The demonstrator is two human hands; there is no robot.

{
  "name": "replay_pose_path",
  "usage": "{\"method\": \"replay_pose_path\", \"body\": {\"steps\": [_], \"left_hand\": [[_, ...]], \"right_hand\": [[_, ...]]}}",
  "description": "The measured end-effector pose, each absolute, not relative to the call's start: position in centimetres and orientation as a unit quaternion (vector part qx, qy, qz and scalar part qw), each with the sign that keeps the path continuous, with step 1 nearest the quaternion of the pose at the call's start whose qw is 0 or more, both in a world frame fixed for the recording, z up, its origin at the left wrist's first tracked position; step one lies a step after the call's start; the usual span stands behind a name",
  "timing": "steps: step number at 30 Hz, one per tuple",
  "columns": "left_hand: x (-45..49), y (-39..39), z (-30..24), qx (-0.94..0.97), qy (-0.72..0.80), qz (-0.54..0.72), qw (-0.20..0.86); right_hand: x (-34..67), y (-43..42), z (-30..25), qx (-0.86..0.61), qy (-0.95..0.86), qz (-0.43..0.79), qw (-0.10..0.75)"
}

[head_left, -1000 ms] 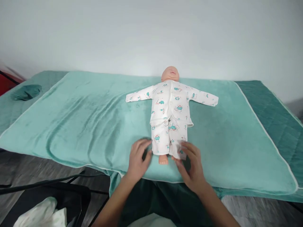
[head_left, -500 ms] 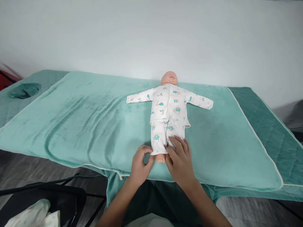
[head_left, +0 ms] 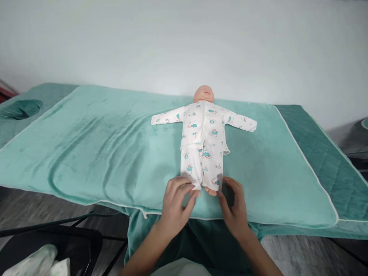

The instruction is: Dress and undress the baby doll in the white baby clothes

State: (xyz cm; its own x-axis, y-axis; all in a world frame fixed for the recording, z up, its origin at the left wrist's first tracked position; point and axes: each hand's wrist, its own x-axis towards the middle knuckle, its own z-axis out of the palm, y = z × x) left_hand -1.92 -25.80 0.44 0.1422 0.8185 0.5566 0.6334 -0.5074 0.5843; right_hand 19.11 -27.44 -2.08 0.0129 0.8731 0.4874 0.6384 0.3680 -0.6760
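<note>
Left hand (head_left: 176,205), half curled, touches one cuff (head_left: 197,186) of the doll's (head_left: 203,122) trousers (head_left: 191,163), firm hold not determinable; right hand (head_left: 235,207), partly curled, pinches the other cuff (head_left: 214,186) at its outer edge

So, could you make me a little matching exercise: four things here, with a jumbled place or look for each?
1. Right hand
2. Doll's head
3. Blanket
4. Crumpled cloth

A. Light green, with white edging
B. On a black surface, lower left
C. At a trouser cuff
D. Bare, near the wall

Pairs: 1-C, 2-D, 3-A, 4-B
</note>
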Motion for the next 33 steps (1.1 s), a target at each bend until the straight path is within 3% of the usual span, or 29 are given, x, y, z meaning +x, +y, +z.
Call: {"method": "replay_pose_path", "body": {"steps": [5, 12, 20, 25, 29, 33], "left_hand": [[0.4, -25.0, 1.7, 0.826, 0.458, 0.311, 0.105], [1.6, -24.3, 1.6, 0.828, 0.473, 0.285, 0.098], [1.6, -25.1, 0.9, 0.75, 0.485, 0.441, 0.089], [0.9, -26.6, -0.2, 0.763, 0.472, 0.434, 0.079], [-0.4, -26.4, -0.2, 0.756, 0.444, 0.469, 0.106], [-2.2, -22.3, -0.5, 0.625, 0.509, 0.568, 0.168]], "right_hand": [[19.4, -27.2, -3.3, -0.55, -0.698, 0.106, 0.446], [18.8, -26.1, -2.6, -0.541, -0.698, 0.137, 0.448], [19.9, -26.1, 1.0, -0.487, -0.711, 0.213, 0.461], [20.8, -26.8, 0.0, -0.451, -0.781, 0.182, 0.393], [22.3, -26.9, -1.0, -0.446, -0.78, 0.27, 0.347], [23.8, -23.9, -1.2, -0.511, -0.678, 0.32, 0.421]]}}
